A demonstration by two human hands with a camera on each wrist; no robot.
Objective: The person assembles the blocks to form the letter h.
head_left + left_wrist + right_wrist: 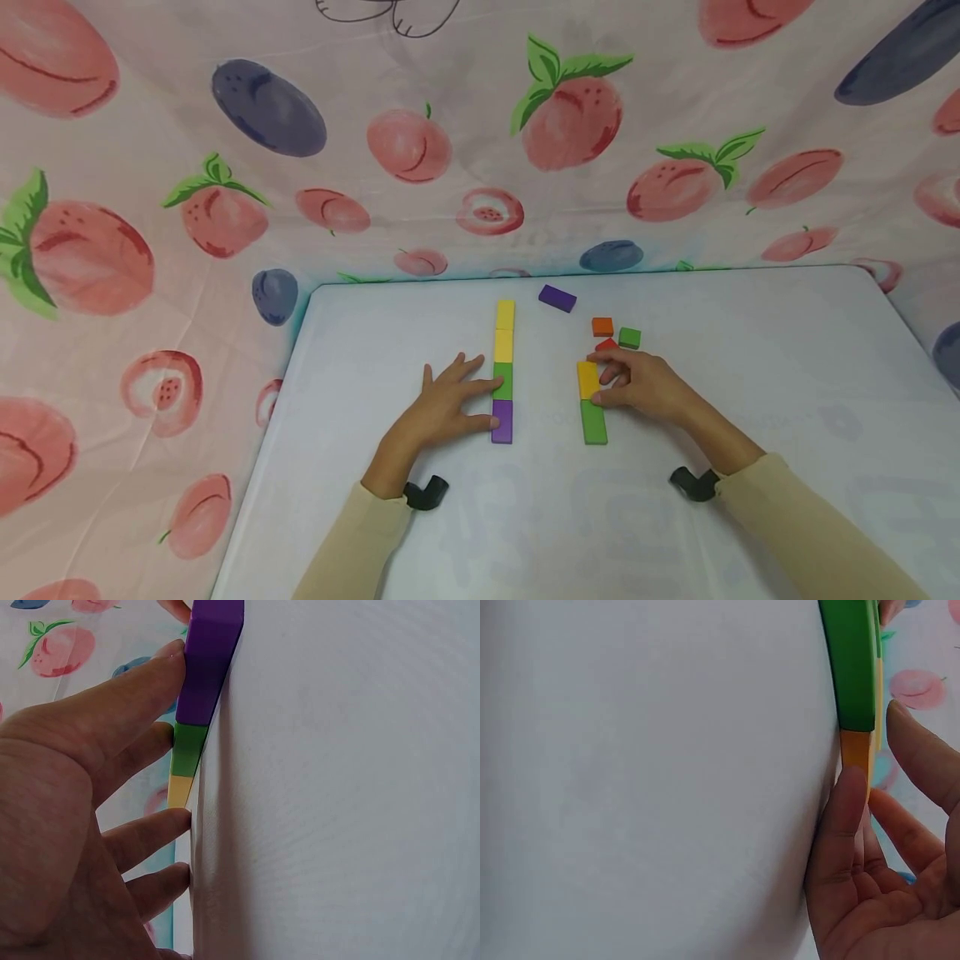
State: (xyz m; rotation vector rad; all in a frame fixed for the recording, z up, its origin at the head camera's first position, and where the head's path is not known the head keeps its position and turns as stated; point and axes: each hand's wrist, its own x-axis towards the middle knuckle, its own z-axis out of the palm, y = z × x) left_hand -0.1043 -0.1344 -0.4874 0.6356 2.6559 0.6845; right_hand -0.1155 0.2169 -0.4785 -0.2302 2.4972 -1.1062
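A straight row of blocks stands left of centre in the head view: a purple block nearest, then a green block, then two yellow blocks. My left hand lies beside it, fingers spread, thumb touching the purple block and index finger the green one. To the right, a shorter row has a long green block with a yellow-orange block at its far end. My right hand pinches that yellow-orange block between curled fingers and thumb; a red block is partly hidden behind the fingers.
Farther back on the white table are a loose purple block, an orange block and a small green block. Fruit-patterned cloth rises along the table's back and left edges.
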